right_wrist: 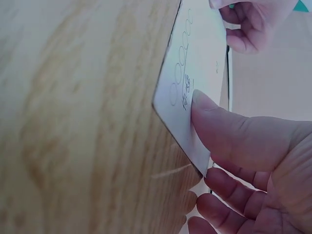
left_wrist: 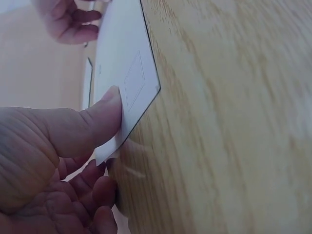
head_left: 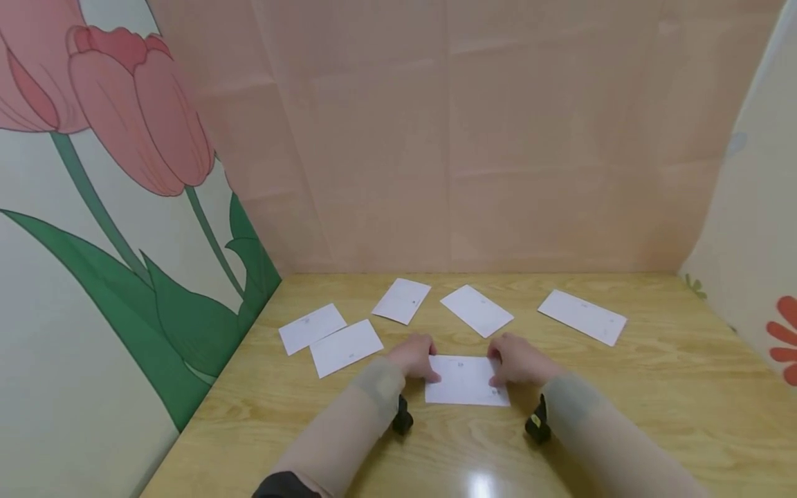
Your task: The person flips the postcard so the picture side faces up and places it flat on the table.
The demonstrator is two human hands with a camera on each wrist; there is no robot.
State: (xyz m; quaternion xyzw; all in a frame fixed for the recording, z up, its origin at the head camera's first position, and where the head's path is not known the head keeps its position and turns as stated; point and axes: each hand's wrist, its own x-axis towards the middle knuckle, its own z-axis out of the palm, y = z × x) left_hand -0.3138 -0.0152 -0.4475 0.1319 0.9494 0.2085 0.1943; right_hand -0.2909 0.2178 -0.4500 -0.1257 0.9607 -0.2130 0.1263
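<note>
A white envelope (head_left: 465, 384) lies crosswise before me, held at both short ends. At its left end my left hand (head_left: 412, 355) pinches it, thumb on top and fingers curled beneath the edge. The right hand (head_left: 521, 360) grips the opposite end the same way. In the left wrist view, the envelope (left_wrist: 124, 63) shows a small printed box near the left thumb. A row of ovals and some dark handwriting mark the envelope (right_wrist: 183, 83) beside the right thumb in the right wrist view.
Several more white envelopes lie spread beyond the hands: two on the left (head_left: 311, 328) (head_left: 346, 348), touching or nearly so, two behind the middle (head_left: 401, 301) (head_left: 477, 310), one at right (head_left: 582, 317). A pinkish sheet (head_left: 448, 138) backs the wooden table (head_left: 679, 401); a tulip-patterned panel (head_left: 75, 332) stands left.
</note>
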